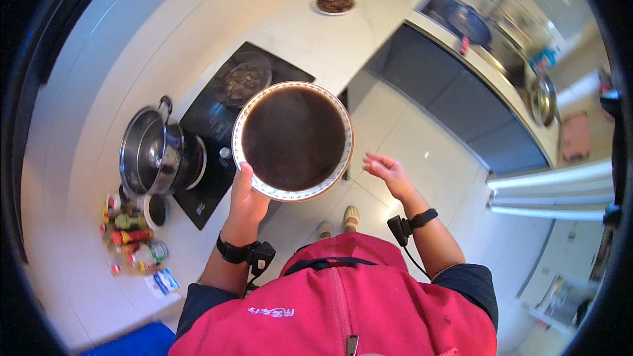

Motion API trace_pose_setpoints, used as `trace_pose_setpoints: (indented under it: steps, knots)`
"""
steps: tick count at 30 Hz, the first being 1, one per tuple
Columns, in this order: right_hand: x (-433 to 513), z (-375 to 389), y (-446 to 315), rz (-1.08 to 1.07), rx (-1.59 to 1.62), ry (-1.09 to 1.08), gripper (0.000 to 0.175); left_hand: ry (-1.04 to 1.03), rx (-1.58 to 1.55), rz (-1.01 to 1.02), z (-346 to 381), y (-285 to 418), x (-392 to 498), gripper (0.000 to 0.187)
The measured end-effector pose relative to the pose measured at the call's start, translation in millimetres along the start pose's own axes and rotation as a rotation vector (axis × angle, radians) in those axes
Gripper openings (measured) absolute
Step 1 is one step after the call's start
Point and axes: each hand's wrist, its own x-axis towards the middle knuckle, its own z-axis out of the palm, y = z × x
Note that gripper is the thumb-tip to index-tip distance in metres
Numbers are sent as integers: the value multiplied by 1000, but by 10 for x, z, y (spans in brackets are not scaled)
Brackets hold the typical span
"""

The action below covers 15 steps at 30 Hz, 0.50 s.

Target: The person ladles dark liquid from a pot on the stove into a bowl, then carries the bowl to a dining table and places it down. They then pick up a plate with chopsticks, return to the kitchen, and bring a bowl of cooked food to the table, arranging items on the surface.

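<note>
My left hand [248, 201] grips the near-left rim of a large patterned bowl [348, 158], its thumb over the edge and the other fingers hidden below. Dark brown liquid [295, 138] fills the bowl almost to its patterned rim. Off to the right of the bowl, my right hand [390, 172] hangs in the air with its fingers slightly bent, touching nothing. Beneath and to the left of the bowl lies a black glass cooktop [207, 188]. A steel pot [168, 158] with a glass lid stands on the cooktop's left part.
Seasoning bottles [136, 242] and a small bowl of dark liquid [157, 211] crowd the left counter. Dishes of dry ingredients [335, 3] sit at the back. A frying pan [470, 24] with a red-tipped handle rests by the sink. Dark cabinets [445, 84] line the right side.
</note>
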Motion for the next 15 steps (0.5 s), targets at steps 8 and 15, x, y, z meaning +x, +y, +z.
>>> trace_pose_setpoints:
  steps: [8,15]
  knots:
    - [-1229,744,-1174,-191,471,118,54,-251,-53,-286,360,-276,65,71]
    - [-2312,516,-909,-350,506,459,54,-517,24,-501,1084,-774,-41,67]
